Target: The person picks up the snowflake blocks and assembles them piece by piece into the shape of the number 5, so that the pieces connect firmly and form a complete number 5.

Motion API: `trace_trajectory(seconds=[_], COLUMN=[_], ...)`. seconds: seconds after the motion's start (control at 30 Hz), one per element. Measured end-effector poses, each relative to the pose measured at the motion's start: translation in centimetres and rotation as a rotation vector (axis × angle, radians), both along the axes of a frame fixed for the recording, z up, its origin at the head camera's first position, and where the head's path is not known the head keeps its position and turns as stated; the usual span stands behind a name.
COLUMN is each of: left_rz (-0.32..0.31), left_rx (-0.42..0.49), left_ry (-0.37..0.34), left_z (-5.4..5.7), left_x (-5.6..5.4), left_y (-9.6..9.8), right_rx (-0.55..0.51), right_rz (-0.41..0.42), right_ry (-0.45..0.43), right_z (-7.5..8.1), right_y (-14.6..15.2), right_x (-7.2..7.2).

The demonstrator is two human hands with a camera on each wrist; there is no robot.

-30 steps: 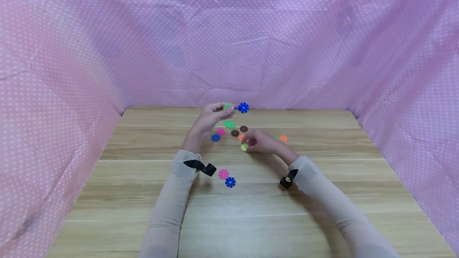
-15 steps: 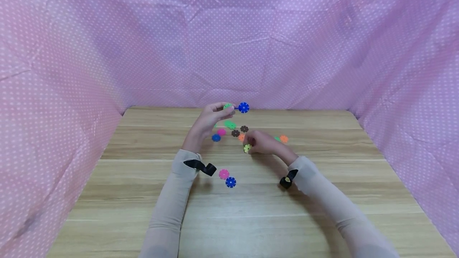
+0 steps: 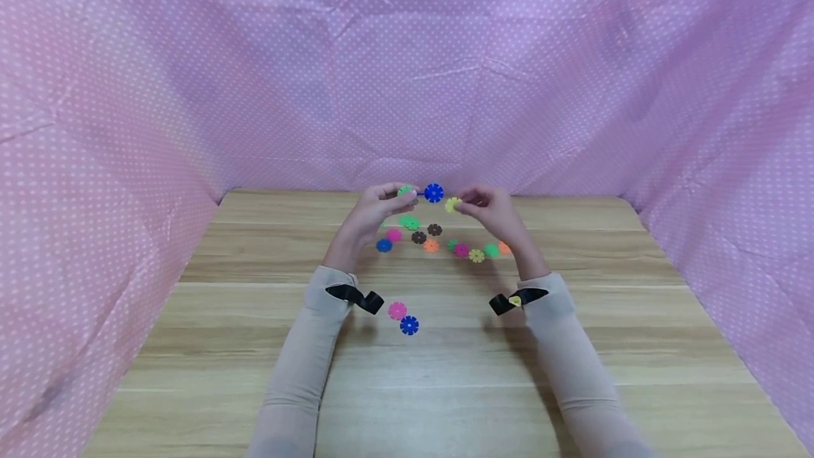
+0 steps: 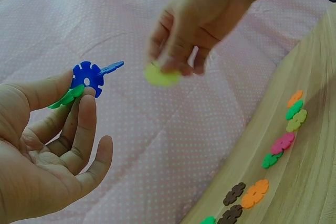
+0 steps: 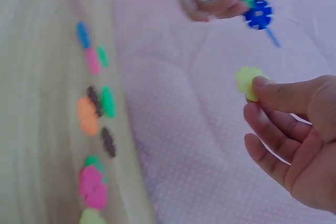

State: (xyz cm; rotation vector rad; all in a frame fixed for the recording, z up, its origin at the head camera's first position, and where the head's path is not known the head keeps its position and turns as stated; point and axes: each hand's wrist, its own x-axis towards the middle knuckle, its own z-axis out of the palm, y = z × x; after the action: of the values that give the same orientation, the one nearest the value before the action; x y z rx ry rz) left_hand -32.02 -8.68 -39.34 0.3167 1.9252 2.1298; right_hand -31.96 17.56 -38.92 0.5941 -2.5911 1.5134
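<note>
Above the far part of the table, my left hand (image 3: 372, 214) pinches a joined set of notched interlocking discs. In the left wrist view this is a green disc (image 4: 67, 97), a blue disc (image 4: 92, 73) joined to it, and a second blue disc (image 4: 112, 67) slotted into the first at an angle. My right hand (image 3: 499, 214) is raised to the right of the set and pinches a yellow disc (image 3: 452, 205) between thumb and fingers. The yellow disc is apart from the blue ones. It looks blurred in the left wrist view.
On the wooden table (image 3: 407, 387) lie several loose discs. A row to the right includes a magenta disc (image 3: 461, 250); brown (image 3: 418, 237) and orange (image 3: 431, 246) ones lie mid-table. Nearer are a pink (image 3: 397, 311) and a blue one. Pink dotted cloth (image 3: 407, 90) hangs behind.
My right hand has lifted from the table with the yellow disc and moved away and slightly right, toward the left hand's height, uncovering discs beneath. The left hand stays almost still.
</note>
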Motion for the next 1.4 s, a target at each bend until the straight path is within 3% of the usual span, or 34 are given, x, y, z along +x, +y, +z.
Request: trace_trajectory(seconds=[0.13,0.27,0.7,0.87,1.17,1.27,1.4], left_rz=[-0.006,-0.003,-0.029,-0.041,-0.133,-0.104,-0.018], left_rx=[-0.009,-0.021,0.01,-0.005,0.046,0.033,-0.017], left_ry=[-0.01,-0.01,-0.005,-0.006,-0.043,-0.043,-0.026], left_z=[-0.3,-0.6,-1.3,-1.6,-1.2,-1.1,-1.2], left_x=[-0.2,-0.3,-0.7,-0.9,-0.3,-0.1,0.0], left_y=[0.1,0.2,0.6,0.8,1.6,1.9,2.2], right_rx=[-0.147,-0.226,-0.3,-0.278,-0.308,-0.301,-0.272], right_rz=[-0.017,-0.02,-0.031,-0.034,-0.058,-0.057,-0.056], right_ry=[0.022,0.047,0.09,0.099,0.096,0.111,0.146], right_z=[0.6,0.3,-0.4,-0.4,-0.6,-0.5,0.8], right_y=[-0.1,-0.5,-0.9,-0.9,-1.9,-2.4,-3.2], right_x=[0.0,-0.1,-0.3,-0.3,-0.2,0.1,1.6])
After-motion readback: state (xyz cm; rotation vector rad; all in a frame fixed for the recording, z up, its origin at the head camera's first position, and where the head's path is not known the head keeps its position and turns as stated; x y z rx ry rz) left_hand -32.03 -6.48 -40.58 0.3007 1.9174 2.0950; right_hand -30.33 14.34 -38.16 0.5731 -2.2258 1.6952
